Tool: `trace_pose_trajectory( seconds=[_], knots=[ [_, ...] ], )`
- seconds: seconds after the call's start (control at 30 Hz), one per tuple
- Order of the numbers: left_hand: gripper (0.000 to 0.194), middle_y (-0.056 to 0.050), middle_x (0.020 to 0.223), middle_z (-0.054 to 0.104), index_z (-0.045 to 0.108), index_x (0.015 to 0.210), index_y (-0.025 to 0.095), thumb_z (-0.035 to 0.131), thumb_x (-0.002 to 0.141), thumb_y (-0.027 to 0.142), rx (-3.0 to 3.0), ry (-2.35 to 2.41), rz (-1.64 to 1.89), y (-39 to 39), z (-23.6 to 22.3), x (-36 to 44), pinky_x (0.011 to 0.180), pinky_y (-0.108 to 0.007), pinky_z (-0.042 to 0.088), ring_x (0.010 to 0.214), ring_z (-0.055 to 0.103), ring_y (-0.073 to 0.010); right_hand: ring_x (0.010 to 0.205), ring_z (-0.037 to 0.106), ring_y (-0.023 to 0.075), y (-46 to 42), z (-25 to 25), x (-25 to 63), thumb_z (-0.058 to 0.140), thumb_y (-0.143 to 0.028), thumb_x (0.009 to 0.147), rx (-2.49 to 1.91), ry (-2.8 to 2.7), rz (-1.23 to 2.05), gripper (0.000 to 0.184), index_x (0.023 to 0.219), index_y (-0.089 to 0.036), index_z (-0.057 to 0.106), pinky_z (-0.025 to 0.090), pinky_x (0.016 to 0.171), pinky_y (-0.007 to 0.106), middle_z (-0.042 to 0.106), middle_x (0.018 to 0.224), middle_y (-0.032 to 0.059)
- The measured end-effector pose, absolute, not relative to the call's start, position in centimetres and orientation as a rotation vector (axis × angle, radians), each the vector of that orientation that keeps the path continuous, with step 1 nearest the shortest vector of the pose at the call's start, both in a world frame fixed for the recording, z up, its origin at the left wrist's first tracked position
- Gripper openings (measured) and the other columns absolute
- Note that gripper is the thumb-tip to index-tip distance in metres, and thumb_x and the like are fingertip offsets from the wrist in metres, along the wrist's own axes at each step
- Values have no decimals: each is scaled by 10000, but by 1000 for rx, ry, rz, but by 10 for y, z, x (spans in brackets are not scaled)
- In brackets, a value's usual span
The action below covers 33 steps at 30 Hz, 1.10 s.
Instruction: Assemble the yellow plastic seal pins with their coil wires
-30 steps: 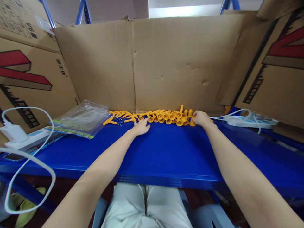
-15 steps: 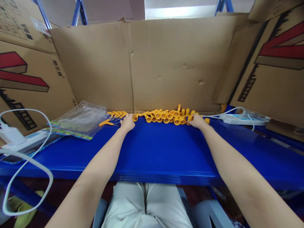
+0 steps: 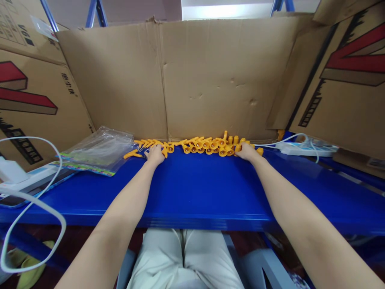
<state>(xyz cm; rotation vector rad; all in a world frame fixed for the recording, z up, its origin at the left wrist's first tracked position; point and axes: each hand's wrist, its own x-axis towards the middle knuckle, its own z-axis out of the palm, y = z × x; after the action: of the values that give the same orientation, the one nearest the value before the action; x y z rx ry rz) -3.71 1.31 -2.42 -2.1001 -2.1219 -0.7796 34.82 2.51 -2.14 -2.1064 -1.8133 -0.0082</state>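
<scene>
A long row of orange horn-shaped pieces (image 3: 209,147), many with round cupped ends facing me, lies along the back of the blue table (image 3: 198,188). At the row's left end, my left hand (image 3: 155,156) is closed among thin orange pieces with short metal chains (image 3: 140,149). One orange horn-shaped piece (image 3: 164,151) shows against its thumb side. My right hand (image 3: 247,152) is at the other end, its fingers curled round an orange piece (image 3: 238,148). Its fingertips are partly hidden. Another orange piece (image 3: 260,151) rests just right of that hand.
Clear plastic bags (image 3: 100,154) lie on the left beside a power strip with a charger (image 3: 13,172) and a looping white cable. A second power strip (image 3: 303,149) is at the back right. Cardboard (image 3: 216,80) walls in the back and both sides.
My left hand has shifted slightly left, and an orange piece now shows at its thumb side. My right hand stays at the right end of the row. The view has tilted slightly.
</scene>
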Motion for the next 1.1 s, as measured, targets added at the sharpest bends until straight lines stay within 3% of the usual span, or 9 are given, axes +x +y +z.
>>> trace_pose_trajectory(
  seconds=[0.17, 0.37, 0.6, 0.77, 0.9, 1.1],
  knots=[
    [419, -110, 1212, 636, 536, 1196, 225, 492, 796, 106, -1871, -2151, -1043, 5, -11, -23, 1033, -523, 323, 1220, 509, -287, 967, 610, 277, 23, -21, 347, 603, -220, 786, -2099, -1807, -11, 194, 958, -138, 637, 425, 751, 317, 653, 954, 155],
    [483, -87, 1087, 666, 480, 1242, 230, 555, 775, 127, -1788, -1951, -1442, 1, 2, -12, 964, -464, 365, 1119, 555, -272, 994, 608, 273, 22, -17, 344, 607, -255, 822, -2084, -1667, -84, 336, 1107, -83, 563, 410, 759, 312, 638, 1020, 198],
    [467, -4, 855, 614, 461, 1198, 189, 611, 759, 136, -1776, -1781, -2065, 9, 3, -8, 776, -297, 462, 745, 608, -140, 1037, 574, 293, 18, -3, 331, 580, -230, 797, -1825, -1620, -296, 291, 1078, -155, 568, 440, 837, 386, 621, 1114, 152],
    [371, 20, 830, 565, 446, 1129, 186, 597, 798, 114, -1688, -1841, -2578, 7, 6, 3, 659, -233, 489, 599, 570, -73, 1037, 554, 328, 10, 9, 301, 576, -260, 798, -1616, -1706, -410, 282, 1069, -187, 603, 425, 850, 457, 614, 1099, 142],
    [357, 21, 810, 564, 411, 1144, 197, 540, 837, 67, -1627, -1982, -2875, -2, 14, 15, 558, -195, 479, 554, 590, -67, 1056, 573, 316, 1, 11, 275, 594, -259, 806, -1435, -1953, -366, 304, 1102, -204, 636, 433, 863, 448, 623, 1102, 119],
    [404, 36, 741, 572, 412, 1184, 174, 509, 826, 14, -1762, -2028, -3042, -13, 19, 29, 599, -205, 526, 570, 644, -85, 991, 624, 241, -8, -2, 246, 611, -210, 820, -1097, -2331, -221, 301, 1116, -204, 666, 466, 872, 369, 629, 1108, 101]
  ],
)
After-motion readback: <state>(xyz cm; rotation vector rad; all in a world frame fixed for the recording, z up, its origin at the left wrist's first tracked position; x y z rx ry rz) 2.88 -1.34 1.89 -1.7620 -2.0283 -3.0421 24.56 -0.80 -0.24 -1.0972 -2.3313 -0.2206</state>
